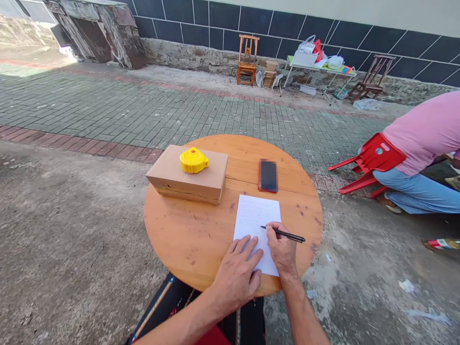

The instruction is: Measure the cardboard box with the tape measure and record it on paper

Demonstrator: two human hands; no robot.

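A white sheet of paper (256, 220) lies on the round wooden table (187, 235) near its front edge. My left hand (235, 270) rests flat on the sheet's lower left part, fingers spread. My right hand (282, 249) grips a black pen (285, 234) whose tip touches the paper. Farther back on the table sit a cardboard box (189, 179) with a yellow tape measure (193, 160) on top, and a dark phone (268, 175) in a red case to its right.
A person in a pink shirt (426, 132) sits on a low red plastic stool (373, 160) at the right. By the far tiled wall stand a wooden chair (247, 60), a folding table (319, 67) with bags, and another chair (372, 76).
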